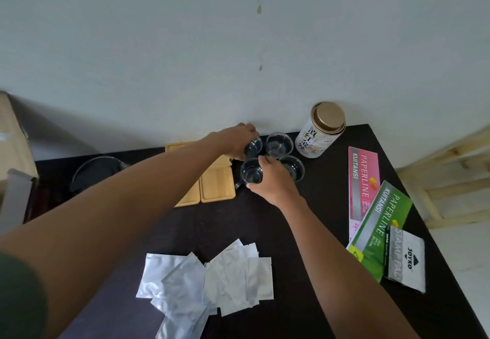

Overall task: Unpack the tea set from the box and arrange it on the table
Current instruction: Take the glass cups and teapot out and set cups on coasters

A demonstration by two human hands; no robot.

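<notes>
Several small clear glass cups stand grouped at the back of the black table (265,227). My left hand (237,138) grips the back-left glass cup (254,147) from the side. My right hand (273,179) holds the front-left glass cup (250,173). Two more cups, the back-right cup (279,145) and the front-right cup (294,166), stand free beside them. Bamboo coasters (217,186) lie just left of the cups, partly under my left arm. A white tea tin with a gold lid (319,131) stands to the right of the cups.
A pile of silver foil sachets (209,280) lies near the table's front. Pink and green receipt books (371,206) and a stamp pad packet (405,259) lie at the right. A dark round glass pot (95,171) and a cardboard box (13,137) are at the left.
</notes>
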